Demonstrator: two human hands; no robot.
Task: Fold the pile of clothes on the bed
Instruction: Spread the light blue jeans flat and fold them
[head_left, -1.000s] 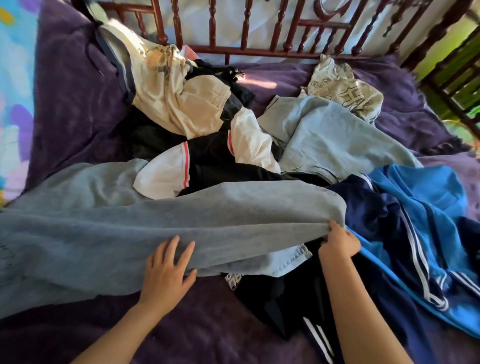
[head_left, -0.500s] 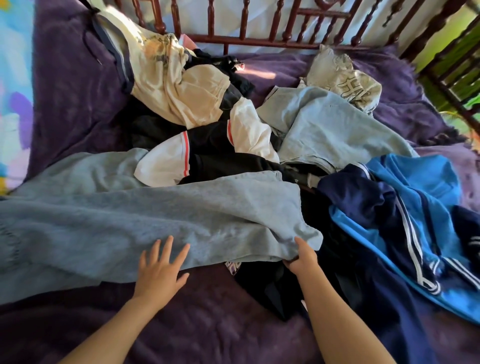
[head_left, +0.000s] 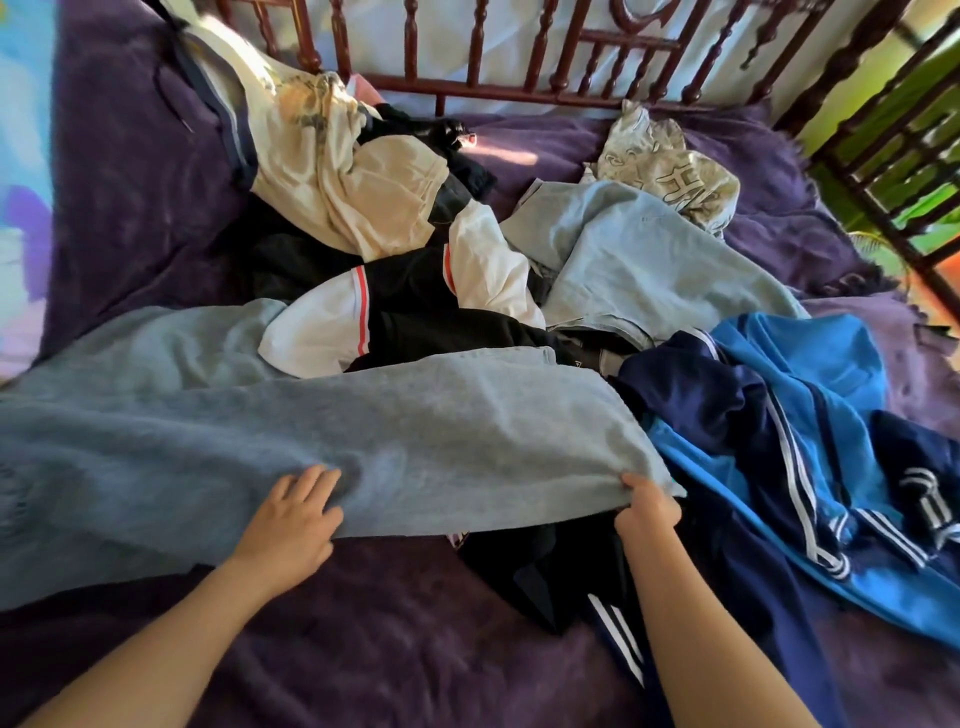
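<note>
Your long grey-blue fleece garment (head_left: 363, 441) lies across the near half of the bed's fuzzy purple blanket (head_left: 363, 649), running off the picture's left edge. Your left grip (head_left: 291, 525) bunches its near edge with fingers bent over the cloth. Your right grip (head_left: 647, 512) pinches its right-hand corner, thumb on top.

The only writing sits on two pieces. The crumpled cream printed shirt (head_left: 670, 171) near the dark red spindle headboard (head_left: 519, 93) shows large outlined letters, too folded to read whole. The bright blue and navy striped track jacket (head_left: 805, 415) on the right carries white lettering, also creased beyond reading.

The garment's far edge overlaps a white-and-black shirt with a red stripe (head_left: 322, 332); its right corner lies over a black garment with white stripes (head_left: 571, 571). A pale blue denim piece (head_left: 649, 260) lies behind. Bare blanket shows between your forearms and along the left side.
</note>
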